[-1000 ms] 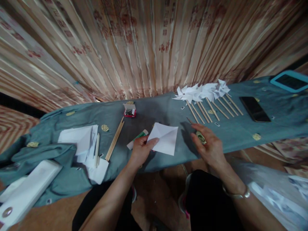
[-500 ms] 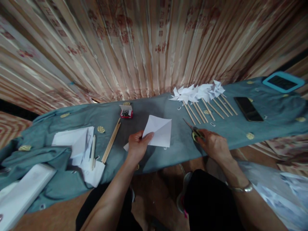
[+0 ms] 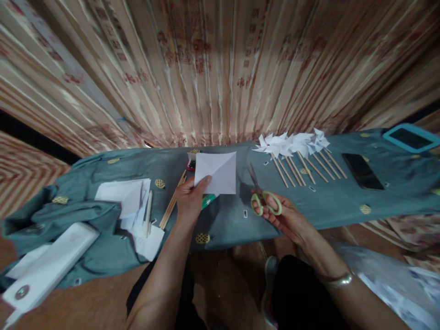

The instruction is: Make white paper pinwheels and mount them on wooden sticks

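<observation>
My left hand (image 3: 189,200) pinches the lower left corner of a creased white paper square (image 3: 217,172) and holds it up above the grey-blue cloth (image 3: 330,201). My right hand (image 3: 288,219) grips green-handled scissors (image 3: 260,197), blades closed and pointing away, just right of the paper. Several finished white paper pinwheels on wooden sticks (image 3: 295,149) lie in a row further right.
Loose wooden sticks (image 3: 172,201), a stack of white paper (image 3: 125,201) and a white pen lie left. A small red box (image 3: 191,164) is half hidden behind the paper. A black phone (image 3: 362,170) and a teal-framed tablet (image 3: 410,137) lie right. A curtain hangs behind.
My right hand has picked the scissors up off the cloth and brought them left toward the paper. My left hand has raised the paper square higher.
</observation>
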A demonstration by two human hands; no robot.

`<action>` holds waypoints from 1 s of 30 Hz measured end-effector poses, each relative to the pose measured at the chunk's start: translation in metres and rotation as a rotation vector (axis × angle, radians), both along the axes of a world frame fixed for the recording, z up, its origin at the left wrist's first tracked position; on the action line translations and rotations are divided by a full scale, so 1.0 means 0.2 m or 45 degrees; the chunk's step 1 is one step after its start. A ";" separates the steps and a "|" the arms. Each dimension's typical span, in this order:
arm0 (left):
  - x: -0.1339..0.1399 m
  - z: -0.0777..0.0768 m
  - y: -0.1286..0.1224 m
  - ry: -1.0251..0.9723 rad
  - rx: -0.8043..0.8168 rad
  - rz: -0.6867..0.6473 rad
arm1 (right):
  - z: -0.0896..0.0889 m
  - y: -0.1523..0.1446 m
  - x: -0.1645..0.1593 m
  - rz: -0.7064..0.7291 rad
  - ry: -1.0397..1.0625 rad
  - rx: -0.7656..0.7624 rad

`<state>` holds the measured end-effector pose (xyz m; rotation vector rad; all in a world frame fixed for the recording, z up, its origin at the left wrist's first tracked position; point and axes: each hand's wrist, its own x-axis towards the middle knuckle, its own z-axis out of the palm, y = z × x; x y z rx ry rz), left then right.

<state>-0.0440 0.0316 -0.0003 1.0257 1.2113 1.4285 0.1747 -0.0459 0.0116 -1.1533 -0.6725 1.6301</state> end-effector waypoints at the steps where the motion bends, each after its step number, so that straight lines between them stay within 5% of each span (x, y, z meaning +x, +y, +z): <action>1: -0.01 0.00 0.01 -0.003 0.006 0.017 | -0.01 0.00 -0.02 0.037 -0.012 0.029; 10: 0.01 -0.02 0.00 -0.036 -0.125 -0.043 | -0.22 -0.10 -0.06 0.320 -0.201 0.204; 30: 0.06 -0.01 -0.01 0.061 -0.218 -0.095 | -0.19 -0.10 0.01 0.491 -0.171 0.197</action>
